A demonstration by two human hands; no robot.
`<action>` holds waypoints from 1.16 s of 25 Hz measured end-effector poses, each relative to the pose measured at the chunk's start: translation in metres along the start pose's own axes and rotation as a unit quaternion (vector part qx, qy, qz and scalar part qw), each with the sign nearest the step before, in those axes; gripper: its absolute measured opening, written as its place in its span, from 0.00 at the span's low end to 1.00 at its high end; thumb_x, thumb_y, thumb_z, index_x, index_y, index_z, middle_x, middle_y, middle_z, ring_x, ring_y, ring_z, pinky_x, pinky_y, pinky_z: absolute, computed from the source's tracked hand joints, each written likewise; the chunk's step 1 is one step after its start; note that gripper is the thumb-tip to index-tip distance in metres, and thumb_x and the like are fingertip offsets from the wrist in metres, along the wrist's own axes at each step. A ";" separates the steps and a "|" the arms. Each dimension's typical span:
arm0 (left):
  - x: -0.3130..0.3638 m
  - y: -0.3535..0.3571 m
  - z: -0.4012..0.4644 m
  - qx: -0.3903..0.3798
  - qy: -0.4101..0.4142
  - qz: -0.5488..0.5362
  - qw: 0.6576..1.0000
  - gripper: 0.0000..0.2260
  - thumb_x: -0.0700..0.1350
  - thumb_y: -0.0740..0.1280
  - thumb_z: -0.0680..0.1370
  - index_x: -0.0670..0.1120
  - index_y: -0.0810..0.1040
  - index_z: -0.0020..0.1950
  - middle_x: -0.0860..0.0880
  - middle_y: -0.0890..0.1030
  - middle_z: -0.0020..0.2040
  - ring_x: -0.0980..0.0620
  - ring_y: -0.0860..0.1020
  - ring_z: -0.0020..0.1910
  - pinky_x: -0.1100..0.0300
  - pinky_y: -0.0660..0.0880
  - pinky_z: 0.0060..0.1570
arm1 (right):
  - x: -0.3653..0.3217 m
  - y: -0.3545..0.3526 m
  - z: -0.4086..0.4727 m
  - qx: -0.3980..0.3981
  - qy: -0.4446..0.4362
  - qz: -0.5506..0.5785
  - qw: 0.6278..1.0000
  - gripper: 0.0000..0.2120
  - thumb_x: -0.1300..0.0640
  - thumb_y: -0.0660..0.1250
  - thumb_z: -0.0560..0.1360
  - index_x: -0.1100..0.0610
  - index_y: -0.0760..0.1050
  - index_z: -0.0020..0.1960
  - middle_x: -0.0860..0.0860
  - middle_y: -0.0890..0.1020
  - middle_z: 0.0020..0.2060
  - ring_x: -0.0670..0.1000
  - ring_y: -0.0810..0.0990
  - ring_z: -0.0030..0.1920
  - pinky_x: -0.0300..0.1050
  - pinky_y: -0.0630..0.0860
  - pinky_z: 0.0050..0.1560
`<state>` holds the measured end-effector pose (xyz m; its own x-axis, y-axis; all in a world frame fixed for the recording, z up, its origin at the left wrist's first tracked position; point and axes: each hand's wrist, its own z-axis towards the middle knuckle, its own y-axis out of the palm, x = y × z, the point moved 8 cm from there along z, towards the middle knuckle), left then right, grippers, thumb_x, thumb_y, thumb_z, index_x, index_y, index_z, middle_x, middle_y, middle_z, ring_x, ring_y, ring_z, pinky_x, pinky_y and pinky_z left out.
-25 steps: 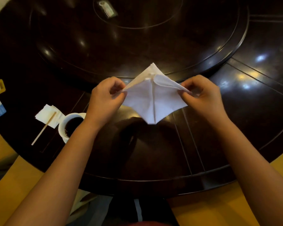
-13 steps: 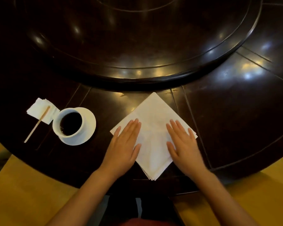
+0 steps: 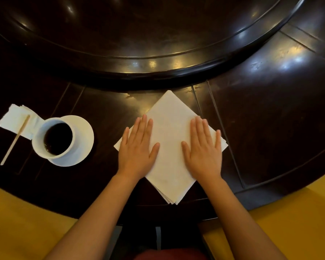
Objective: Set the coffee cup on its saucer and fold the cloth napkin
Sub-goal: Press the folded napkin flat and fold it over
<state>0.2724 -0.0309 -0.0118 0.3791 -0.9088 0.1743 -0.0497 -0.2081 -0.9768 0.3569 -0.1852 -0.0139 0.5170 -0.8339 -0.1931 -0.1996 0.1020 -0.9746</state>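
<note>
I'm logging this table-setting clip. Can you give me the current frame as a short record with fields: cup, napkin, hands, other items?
cup: coffee cup, filled with dark coffee, standing on its saucer
napkin: cloth napkin folded into a diamond, flat on the dark table
left hand: flat, pressing the napkin's left part
right hand: flat, pressing its right part
other: wooden stirrer on a small paper napkin, left of the cup

Both forearms bare up to the frame's lower edge; no sleeve or cuff in view. Left hand (image 3: 137, 149) and right hand (image 3: 203, 149) bare too: no gloves, rings, watch or bands on the wrists; nails short. At bottom centre, a strip of dark red garment (image 3: 169, 255), dark clothing above it with a pale stripe.
</note>
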 end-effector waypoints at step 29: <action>0.088 0.013 -0.105 -0.141 0.483 -0.027 0.864 0.30 0.54 0.59 0.78 0.47 0.52 0.76 0.45 0.53 0.77 0.50 0.47 0.76 0.50 0.45 0.72 | -0.055 -0.016 0.129 -0.062 -0.287 -0.070 0.953 0.34 0.40 0.40 0.76 0.59 0.48 0.75 0.57 0.55 0.75 0.55 0.50 0.75 0.53 0.43 0.73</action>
<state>0.2080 -0.1511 0.0035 -0.5528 -0.7448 0.3736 -0.3302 -0.2158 -0.9189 0.4391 -0.0712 -0.0027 0.9094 -0.3961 -0.1272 -0.1735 -0.0831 -0.9813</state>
